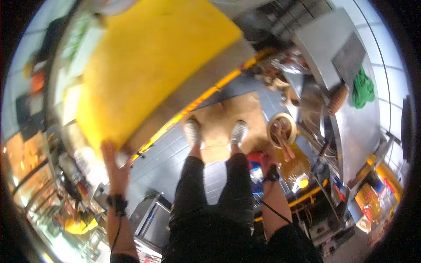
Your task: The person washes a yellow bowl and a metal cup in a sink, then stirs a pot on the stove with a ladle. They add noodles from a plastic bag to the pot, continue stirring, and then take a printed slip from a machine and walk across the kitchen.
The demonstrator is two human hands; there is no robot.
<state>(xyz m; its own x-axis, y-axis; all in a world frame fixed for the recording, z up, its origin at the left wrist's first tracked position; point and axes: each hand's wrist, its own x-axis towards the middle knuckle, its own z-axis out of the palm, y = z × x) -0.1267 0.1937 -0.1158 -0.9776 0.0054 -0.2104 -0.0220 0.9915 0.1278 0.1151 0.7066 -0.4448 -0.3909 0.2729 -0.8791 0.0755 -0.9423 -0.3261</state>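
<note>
My left hand [116, 171] is at the near corner of a large yellow board [158, 57], with its fingers stretched out and thumb apart. The fingertips overlap the board's edge, and a small white patch shows beside the thumb. My right hand [268, 163] hangs low by my right leg, blurred, its fingers hard to make out. Close by it are a red and blue package [256, 168] and a round tub [281, 118] with reddish-brown contents and pale long pieces at its rim. Both wrists wear dark bands.
A flattened cardboard sheet [223, 111] lies under my shoes on grey tiles. On the right, a steel counter [357, 140] holds a green cloth [363, 89] and a brown ridged object [338, 100]. Another person in yellow [80, 223] is at lower left.
</note>
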